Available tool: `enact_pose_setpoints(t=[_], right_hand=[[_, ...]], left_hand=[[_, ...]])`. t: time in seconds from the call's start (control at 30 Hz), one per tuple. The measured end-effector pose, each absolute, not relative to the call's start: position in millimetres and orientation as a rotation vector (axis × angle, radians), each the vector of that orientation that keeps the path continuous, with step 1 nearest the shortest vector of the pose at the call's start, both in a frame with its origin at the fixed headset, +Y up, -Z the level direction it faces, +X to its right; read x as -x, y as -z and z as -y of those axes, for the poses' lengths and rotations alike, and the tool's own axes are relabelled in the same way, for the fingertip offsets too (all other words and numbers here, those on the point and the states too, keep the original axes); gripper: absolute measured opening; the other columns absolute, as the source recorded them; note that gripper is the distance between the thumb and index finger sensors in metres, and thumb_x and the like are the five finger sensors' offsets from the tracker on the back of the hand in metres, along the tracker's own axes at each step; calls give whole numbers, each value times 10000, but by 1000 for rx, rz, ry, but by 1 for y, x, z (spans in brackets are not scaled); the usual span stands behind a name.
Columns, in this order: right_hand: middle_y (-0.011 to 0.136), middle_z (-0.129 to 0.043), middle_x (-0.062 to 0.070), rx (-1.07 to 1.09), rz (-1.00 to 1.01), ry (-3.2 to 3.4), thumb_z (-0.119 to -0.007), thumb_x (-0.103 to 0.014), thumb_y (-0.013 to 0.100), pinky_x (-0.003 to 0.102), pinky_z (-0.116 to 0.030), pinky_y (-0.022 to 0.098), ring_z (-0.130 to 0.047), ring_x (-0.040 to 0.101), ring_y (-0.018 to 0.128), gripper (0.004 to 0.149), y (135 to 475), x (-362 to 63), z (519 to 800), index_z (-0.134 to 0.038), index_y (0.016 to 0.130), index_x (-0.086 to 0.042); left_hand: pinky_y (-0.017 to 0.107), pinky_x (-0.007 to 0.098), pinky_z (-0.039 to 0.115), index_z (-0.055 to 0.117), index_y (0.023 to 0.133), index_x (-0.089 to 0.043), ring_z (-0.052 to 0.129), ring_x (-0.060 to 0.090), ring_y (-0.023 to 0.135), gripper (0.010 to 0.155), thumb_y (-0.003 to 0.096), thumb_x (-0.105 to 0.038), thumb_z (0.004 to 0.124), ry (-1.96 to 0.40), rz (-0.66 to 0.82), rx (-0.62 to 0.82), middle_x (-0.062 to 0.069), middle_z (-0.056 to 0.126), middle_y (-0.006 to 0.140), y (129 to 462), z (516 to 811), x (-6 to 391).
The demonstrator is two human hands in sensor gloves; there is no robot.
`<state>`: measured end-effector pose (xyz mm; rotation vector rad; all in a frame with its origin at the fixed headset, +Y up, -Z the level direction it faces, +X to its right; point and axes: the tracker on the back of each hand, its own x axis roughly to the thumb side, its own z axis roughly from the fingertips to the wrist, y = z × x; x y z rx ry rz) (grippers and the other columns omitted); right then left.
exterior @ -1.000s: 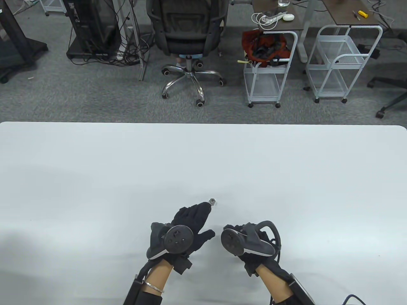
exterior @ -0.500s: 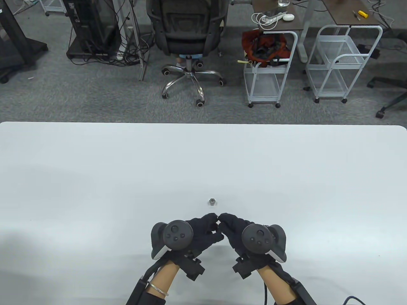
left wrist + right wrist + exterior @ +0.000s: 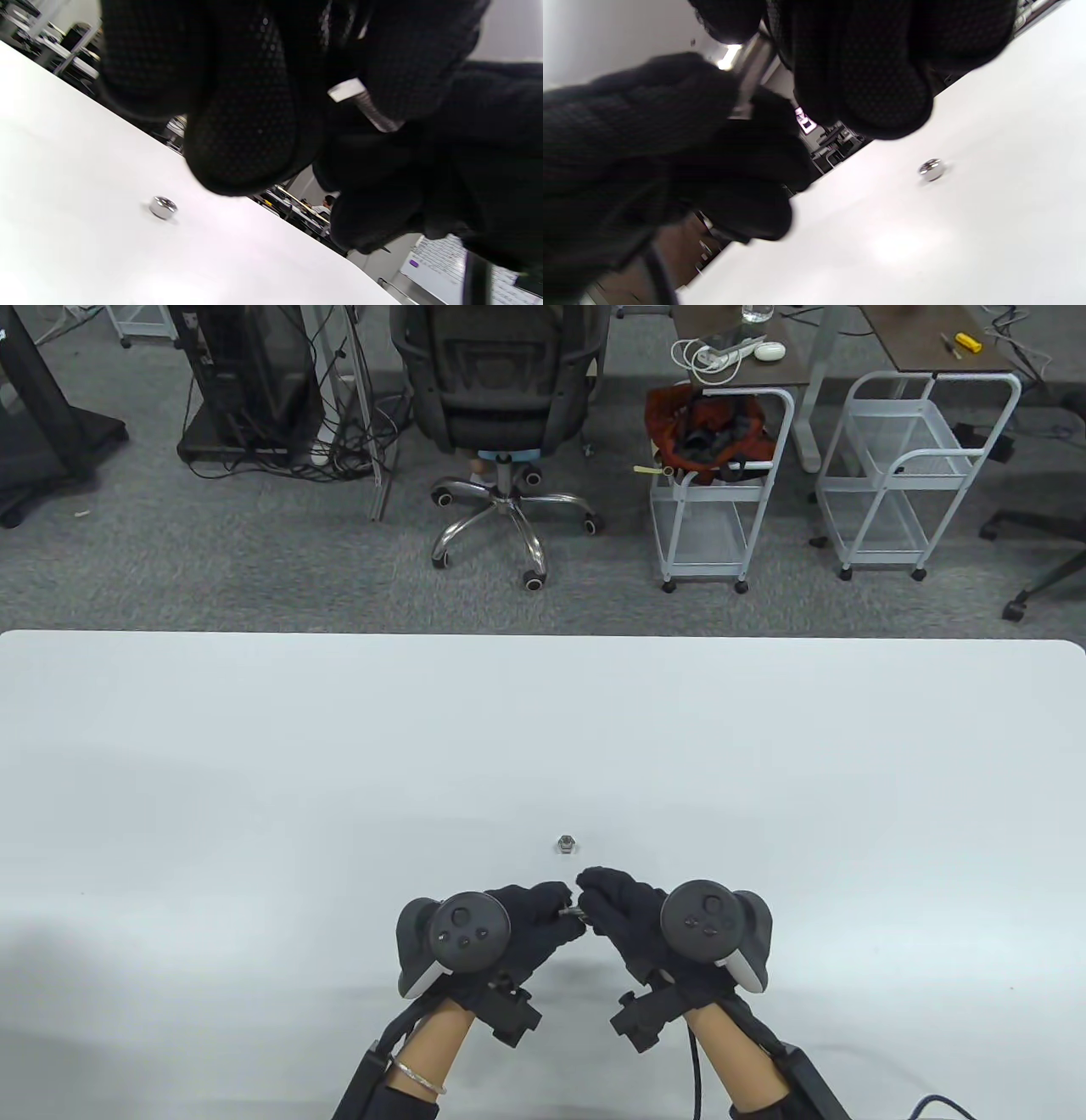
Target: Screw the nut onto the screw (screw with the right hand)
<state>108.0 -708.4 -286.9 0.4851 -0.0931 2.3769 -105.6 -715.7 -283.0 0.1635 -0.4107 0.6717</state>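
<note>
The nut (image 3: pixel 566 842) lies loose on the worktop (image 3: pixel 254 772), just beyond both hands, while the left hand (image 3: pixel 517 920) and right hand (image 3: pixel 624 912) together pinch the screw (image 3: pixel 573 911), so threading is not yet begun.

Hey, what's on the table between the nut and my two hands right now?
Nothing: in the table view only bare white table separates the nut from the right hand and left hand.
</note>
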Motion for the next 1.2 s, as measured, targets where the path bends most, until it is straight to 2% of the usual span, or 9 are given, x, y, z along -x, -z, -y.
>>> enact_pose_setpoints(t=[0.17,0.27,0.47,0.7,0.87,1.1,1.2], right_hand=[[802,-901,222,-507,68,-2615,-724,-311,549,573,-725,502,-970,388,647,538,309,-95,701,-705,975,17],[882,-833,252,-510,-38,-2735,-732,-306,547,605,-680,545,-911,435,734,577,328,-82,703,-644,1019,15],[1009,-696,277,-516,-334,-2922,-739,-288,546,653,-590,609,-772,502,881,628,364,-52,723,-547,1076,-14],[1055,-652,240,-492,-481,-3020,-752,-261,539,671,-535,642,-692,513,947,630,388,-31,749,-526,1089,-53],[1027,-673,213,-486,-522,-3069,-770,-242,531,647,-551,638,-683,489,928,562,398,-23,762,-614,1053,-107],[857,-830,157,-625,-232,-3267,-827,-257,478,577,-657,594,-887,360,757,450,401,-9,766,-758,910,-151],[809,-862,154,-609,-206,-3287,-838,-262,468,556,-687,576,-929,335,698,422,402,-6,765,-789,873,-154]], left_hand=[[293,274,954,964,715,-129,1148,76,316,501,367,-481,887,-634,346,-170,-15,1161,499,287,716,121],[294,274,954,967,712,-135,1148,76,315,497,359,-477,894,-636,317,-156,-17,1161,497,290,718,129],[302,278,953,970,713,-147,1149,77,326,492,351,-472,901,-600,298,-133,-21,1164,503,292,721,137],[326,295,949,966,728,-150,1148,98,364,492,354,-462,901,-575,302,-77,-20,1160,535,295,726,139],[334,298,948,961,737,-148,1148,100,374,493,359,-459,899,-571,302,-54,-17,1158,545,297,727,142],[334,299,947,960,736,-145,1148,103,374,494,359,-458,898,-593,294,-41,-16,1159,543,298,728,144],[335,298,947,959,737,-147,1148,102,375,492,362,-459,896,-594,296,-41,-18,1157,547,299,728,144]])
